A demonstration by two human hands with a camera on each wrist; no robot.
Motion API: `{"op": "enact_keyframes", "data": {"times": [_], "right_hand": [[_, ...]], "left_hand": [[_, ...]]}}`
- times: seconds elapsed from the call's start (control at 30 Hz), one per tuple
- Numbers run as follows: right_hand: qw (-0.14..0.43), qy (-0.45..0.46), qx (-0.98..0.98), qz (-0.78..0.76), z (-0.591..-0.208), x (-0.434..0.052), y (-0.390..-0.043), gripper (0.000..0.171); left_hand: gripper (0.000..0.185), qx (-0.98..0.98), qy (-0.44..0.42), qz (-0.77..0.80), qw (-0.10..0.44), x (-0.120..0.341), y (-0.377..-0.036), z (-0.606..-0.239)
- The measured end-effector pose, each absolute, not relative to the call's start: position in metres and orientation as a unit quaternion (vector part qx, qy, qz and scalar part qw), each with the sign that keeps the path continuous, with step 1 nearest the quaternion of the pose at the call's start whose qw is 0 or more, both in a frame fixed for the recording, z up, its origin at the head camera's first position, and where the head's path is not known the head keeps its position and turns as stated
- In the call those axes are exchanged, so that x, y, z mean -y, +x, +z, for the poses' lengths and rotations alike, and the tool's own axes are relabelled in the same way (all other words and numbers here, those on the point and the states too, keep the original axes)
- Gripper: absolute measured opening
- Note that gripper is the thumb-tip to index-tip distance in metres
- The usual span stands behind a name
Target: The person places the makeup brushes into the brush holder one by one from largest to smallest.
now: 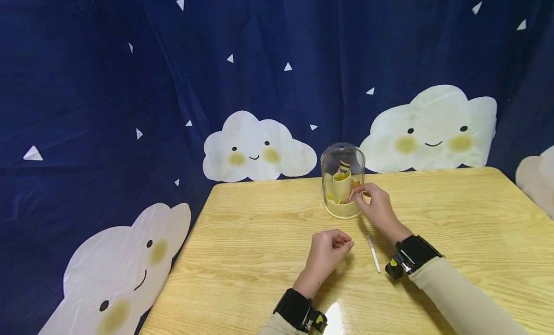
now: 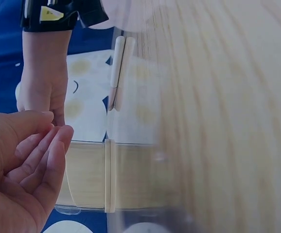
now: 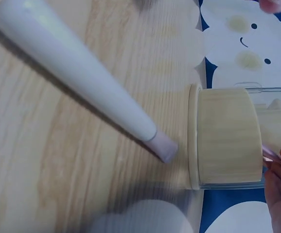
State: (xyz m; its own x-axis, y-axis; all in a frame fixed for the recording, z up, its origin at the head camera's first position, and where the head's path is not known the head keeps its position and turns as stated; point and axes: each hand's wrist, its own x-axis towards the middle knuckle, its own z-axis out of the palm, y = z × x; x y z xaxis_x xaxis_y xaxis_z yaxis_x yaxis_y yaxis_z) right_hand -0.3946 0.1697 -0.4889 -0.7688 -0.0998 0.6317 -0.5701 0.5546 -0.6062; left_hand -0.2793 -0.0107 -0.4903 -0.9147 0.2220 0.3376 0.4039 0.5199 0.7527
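The right hand [image 1: 375,203] sat just right of centre in the head view, its fingertips pinching something small and orange against the side of the holder [image 1: 343,181], a clear domed container with a cream base and cream cups inside. What the orange thing was could not be told; in the right wrist view only a thin pink-orange sliver showed at the right edge, beside the holder's cream band [image 3: 225,136]. The left hand [image 1: 327,252] rested lower down, near the middle of the frame, fingers loosely curled and grasping nothing; the left wrist view showed the bare, relaxed fingers [image 2: 31,160] at lower left, with nothing between them. A white pen [image 1: 373,253] lay flat on the table [image 1: 259,229] between the two wrists, apart from both hands; it filled the upper left of the right wrist view [image 3: 72,68], its tip pointing toward the holder.

As a judgement, the step in hand was working the small piece at the holder's side. Done well, it called for a light pinch and a steady wrist, since the tall, slim holder looked easy to tip or slide on the smooth wood. The idle hand could have steadied the base. The forearm also needed to stay off the pen, which looked liable to roll.
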Motion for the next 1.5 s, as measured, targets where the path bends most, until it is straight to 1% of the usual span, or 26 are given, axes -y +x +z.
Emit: {"op": "enact_keyframes", "data": {"times": [0.47, 0.77, 0.93, 1.13, 1.3, 1.5], "right_hand": [[0.289, 0.141, 0.859, 0.399, -0.486, -0.172, -0.399, 0.016], [0.314, 0.102, 0.885, 0.327, -0.484, -0.17, -0.4, 0.013], [0.328, 0.094, 0.882, 0.325, -0.481, -0.17, -0.399, 0.01], [0.305, 0.093, 0.884, 0.343, -0.479, -0.168, -0.4, 0.004], [0.288, 0.087, 0.891, 0.341, -0.48, -0.167, -0.399, 0.009], [0.295, 0.095, 0.887, 0.342, -0.482, -0.167, -0.396, 0.015]], "left_hand": [[0.003, 0.863, -0.176, -0.464, 0.093, 0.013, -0.277, -0.492], [0.004, 0.862, -0.186, -0.46, 0.105, 0.016, -0.275, -0.494], [0.005, 0.862, -0.191, -0.455, 0.113, 0.018, -0.275, -0.494], [0.006, 0.862, -0.187, -0.458, 0.109, 0.019, -0.275, -0.491], [0.004, 0.863, -0.185, -0.458, 0.108, 0.02, -0.276, -0.49], [0.004, 0.864, -0.187, -0.455, 0.109, 0.02, -0.277, -0.491]]}}
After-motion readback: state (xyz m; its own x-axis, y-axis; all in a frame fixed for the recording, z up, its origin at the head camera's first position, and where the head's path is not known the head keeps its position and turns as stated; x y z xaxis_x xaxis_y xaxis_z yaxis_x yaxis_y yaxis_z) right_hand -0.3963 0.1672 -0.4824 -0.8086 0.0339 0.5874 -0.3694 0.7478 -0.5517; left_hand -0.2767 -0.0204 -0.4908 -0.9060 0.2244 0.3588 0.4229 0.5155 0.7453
